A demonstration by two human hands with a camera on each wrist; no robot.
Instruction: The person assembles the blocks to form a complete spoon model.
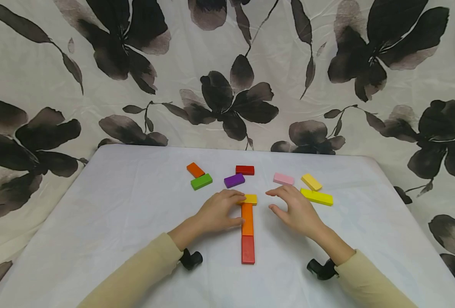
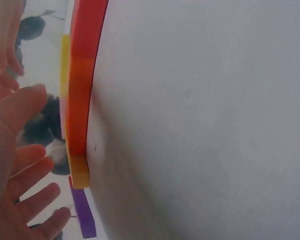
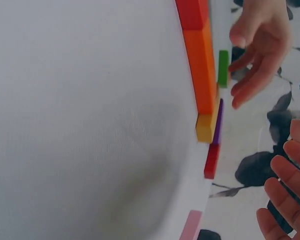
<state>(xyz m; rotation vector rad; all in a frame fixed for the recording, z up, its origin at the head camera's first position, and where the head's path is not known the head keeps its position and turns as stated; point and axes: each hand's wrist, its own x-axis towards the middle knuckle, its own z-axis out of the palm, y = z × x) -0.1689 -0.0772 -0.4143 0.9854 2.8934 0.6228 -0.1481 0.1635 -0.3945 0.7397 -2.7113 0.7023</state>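
A red block (image 1: 248,250), a long orange block (image 1: 247,219) and a crosswise amber block (image 1: 252,199) lie end to end in a T shape. My left hand (image 1: 223,210) hovers at the left of the T with fingers spread, partly covering the amber block in the head view. The left wrist view shows its fingers (image 2: 34,172) holding nothing. On the right, my right hand (image 1: 294,209) is in the air with thumb and fingers apart and nothing between them. It is nearest the pink block (image 1: 283,179) and the long yellow block (image 1: 317,197).
Behind the T lie a purple block (image 1: 234,180) and a dark red block (image 1: 244,170). Farther left are a green block (image 1: 202,182) and a small orange block (image 1: 195,170); a pale yellow block (image 1: 311,182) lies right. The white table (image 1: 135,184) meets a floral cloth (image 1: 235,55).
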